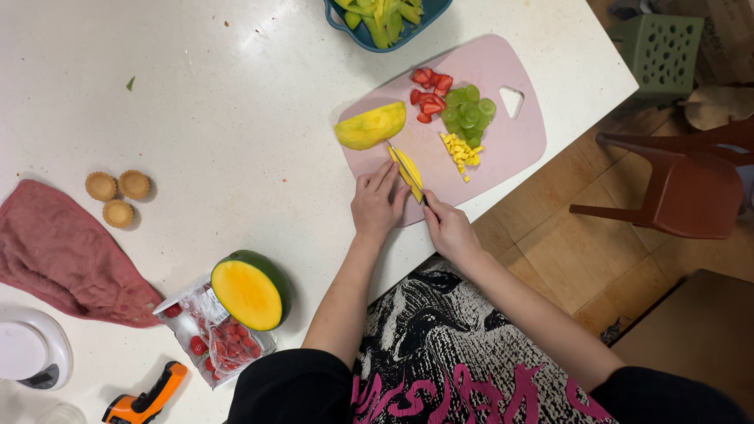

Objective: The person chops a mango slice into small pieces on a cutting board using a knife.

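Note:
On a pink cutting board [510, 145] my left hand [375, 206] presses its fingers on a thin yellow mango slice [408, 169]. My right hand [449, 228] grips a knife [405, 166] whose blade lies along that slice. A peeled mango piece [371, 126] sits at the board's left edge. Small yellow mango cubes [462, 151], sliced green grapes [469, 110] and cut strawberries [430, 92] lie farther back on the board.
A blue bowl [357, 31] of green and yellow peels stands behind the board. A cut mango half [250, 290] rests on a bag of strawberries [218, 341]. Three tart shells [118, 196], a red cloth [71, 255], an orange tool [145, 400], a white scale [31, 353]. Red chair [683, 188] to the right.

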